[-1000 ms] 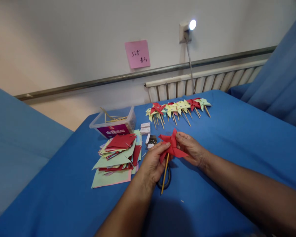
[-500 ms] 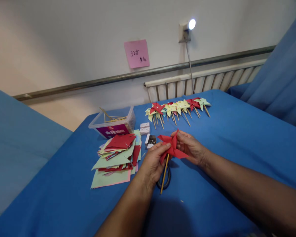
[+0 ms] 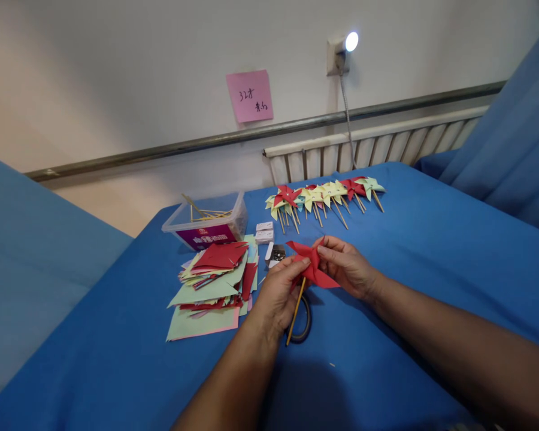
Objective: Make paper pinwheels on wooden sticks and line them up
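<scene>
A red paper pinwheel on a thin wooden stick is held between both my hands above the blue cloth. My left hand grips it from the left, fingers on the paper near the top of the stick. My right hand pinches the paper head from the right, thumb and fingers at its centre. The stick slants down and to the left over a dark tape ring lying on the cloth.
A loose pile of red, green and yellow paper squares lies left of my hands. Behind it stand a clear tub of sticks, small white boxes and an open box of pins. A row of pinwheels lies farther back.
The pinwheel's top point has dropped and the head sits flatter. The stick's lower end has swung a little to the left. Both hands stay on it.
</scene>
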`<state>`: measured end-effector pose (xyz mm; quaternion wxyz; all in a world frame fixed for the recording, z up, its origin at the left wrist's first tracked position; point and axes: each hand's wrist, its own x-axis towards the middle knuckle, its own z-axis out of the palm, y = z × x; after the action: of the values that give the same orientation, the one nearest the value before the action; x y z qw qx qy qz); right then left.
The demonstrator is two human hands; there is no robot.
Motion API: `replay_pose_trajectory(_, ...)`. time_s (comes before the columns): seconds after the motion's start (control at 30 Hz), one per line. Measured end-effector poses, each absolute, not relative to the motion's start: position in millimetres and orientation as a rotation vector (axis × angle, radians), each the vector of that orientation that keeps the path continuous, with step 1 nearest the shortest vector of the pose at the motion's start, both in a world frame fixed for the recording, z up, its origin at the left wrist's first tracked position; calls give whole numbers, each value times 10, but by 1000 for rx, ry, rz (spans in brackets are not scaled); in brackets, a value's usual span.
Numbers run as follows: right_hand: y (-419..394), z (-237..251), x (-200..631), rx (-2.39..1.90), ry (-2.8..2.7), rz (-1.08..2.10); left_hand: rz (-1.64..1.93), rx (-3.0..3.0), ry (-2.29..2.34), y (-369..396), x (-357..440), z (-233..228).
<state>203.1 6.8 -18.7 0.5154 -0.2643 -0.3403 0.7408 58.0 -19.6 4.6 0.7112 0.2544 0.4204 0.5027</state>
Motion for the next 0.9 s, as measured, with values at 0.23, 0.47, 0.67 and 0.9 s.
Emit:
replay_pose_trajectory(0.23, 85, -208, 2037, -621, -809, 1765, 1120, 592, 923, -183, 575, 35)
replay_pose_trajectory(0.47, 59, -214, 2018, -627, -961, 1689, 1137, 573, 934, -198, 587, 60)
replay_pose_trajectory(0.67, 50, -217, 2006, -641, -971, 1668, 1134, 555, 922, -206, 593, 61)
replay_pose_trajectory(0.9, 63, -226, 1986, -652, -860, 1730, 1116, 550, 911, -204, 595, 66)
